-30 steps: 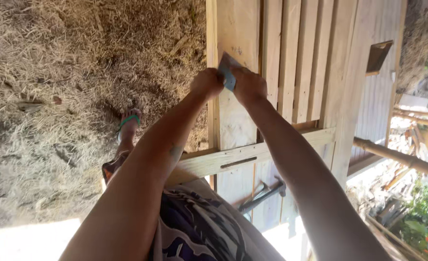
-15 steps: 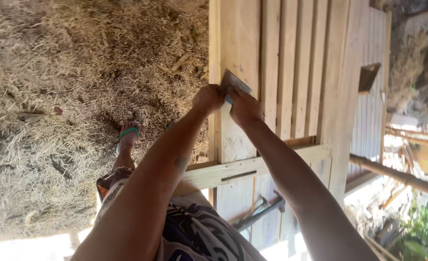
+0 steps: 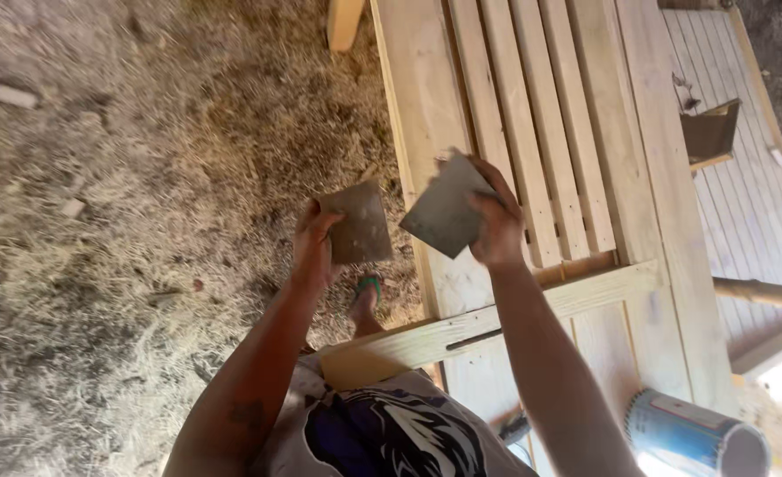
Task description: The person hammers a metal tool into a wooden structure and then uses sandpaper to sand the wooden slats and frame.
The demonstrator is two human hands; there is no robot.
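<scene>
Outdoors, slatted wooden frame [image 3: 532,132] over straw-strewn ground [image 3: 126,221].

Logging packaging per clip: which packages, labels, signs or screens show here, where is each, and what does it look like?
Can: bottom right, lying on its side beside the wooden frame; cylindrical, blue label with a pale panel, grey rim.
No signs or screens in view.

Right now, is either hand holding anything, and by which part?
Yes. The left hand grips a brown sandpaper sheet by its left edge; the right hand grips a grey sandpaper sheet by its right edge.
</scene>
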